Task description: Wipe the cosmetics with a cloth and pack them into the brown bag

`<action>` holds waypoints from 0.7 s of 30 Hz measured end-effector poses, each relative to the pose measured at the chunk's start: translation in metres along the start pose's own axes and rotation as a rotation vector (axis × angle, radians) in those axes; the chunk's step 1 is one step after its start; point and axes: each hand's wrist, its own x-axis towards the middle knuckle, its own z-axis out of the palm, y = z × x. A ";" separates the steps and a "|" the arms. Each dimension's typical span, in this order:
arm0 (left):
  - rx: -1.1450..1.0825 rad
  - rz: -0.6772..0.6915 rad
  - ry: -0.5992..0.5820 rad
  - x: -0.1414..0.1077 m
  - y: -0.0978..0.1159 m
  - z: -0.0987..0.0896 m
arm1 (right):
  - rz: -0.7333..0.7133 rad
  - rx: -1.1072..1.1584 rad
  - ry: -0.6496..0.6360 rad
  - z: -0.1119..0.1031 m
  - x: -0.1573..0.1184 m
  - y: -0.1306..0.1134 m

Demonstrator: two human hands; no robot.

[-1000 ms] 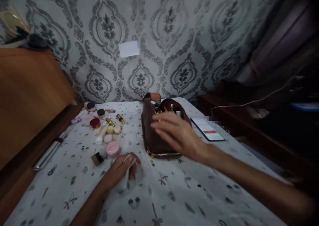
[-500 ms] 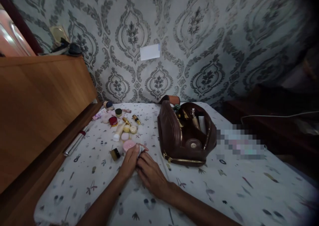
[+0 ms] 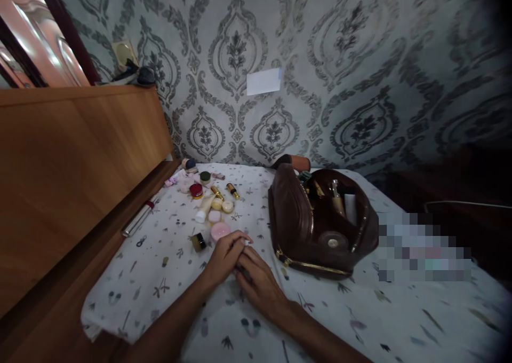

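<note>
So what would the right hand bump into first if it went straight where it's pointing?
Probably the left hand, close against the right hand at its fingers, though exact depth is unclear.

Dim light; upper right corner nearly black.

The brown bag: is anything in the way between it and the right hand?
Nothing visible is: just patterned cloth lies between the right hand and the brown bag. The pink jar sits by the left hand, off that path.
</note>
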 end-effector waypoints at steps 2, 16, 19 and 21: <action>-0.003 -0.007 0.001 0.000 0.001 0.000 | 0.006 0.010 -0.004 0.000 0.000 0.000; 0.281 0.090 0.186 0.004 0.027 -0.021 | 0.080 0.124 0.043 -0.010 0.005 -0.008; 0.562 0.078 0.149 0.039 0.032 -0.063 | 0.095 0.152 0.050 -0.010 0.005 -0.006; 0.780 -0.014 0.162 0.073 0.031 -0.099 | 0.116 0.166 0.048 -0.009 0.005 -0.004</action>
